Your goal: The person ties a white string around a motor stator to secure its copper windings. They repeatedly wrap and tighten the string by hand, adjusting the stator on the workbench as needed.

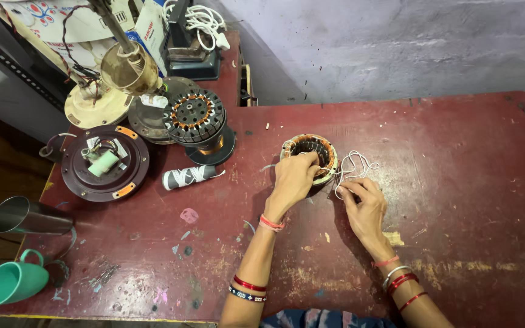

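Observation:
A small round motor stator (316, 149) with copper windings lies on the dark red table (457, 170). My left hand (294, 177) rests on its near rim, fingers curled over the edge and gripping it. My right hand (363, 206) is just right of the stator, fingers pinched on a thin white string (355, 163) that loops away from the stator's side. Both wrists wear red bangles and threads.
At the left stand a larger stator on a black base (199, 118), a dark round motor cover (104, 163), a cream motor housing (101, 100) and a spool of white tape (188, 177). A steel tumbler (28, 215) and a green cup (10, 282) sit at the table's left edge.

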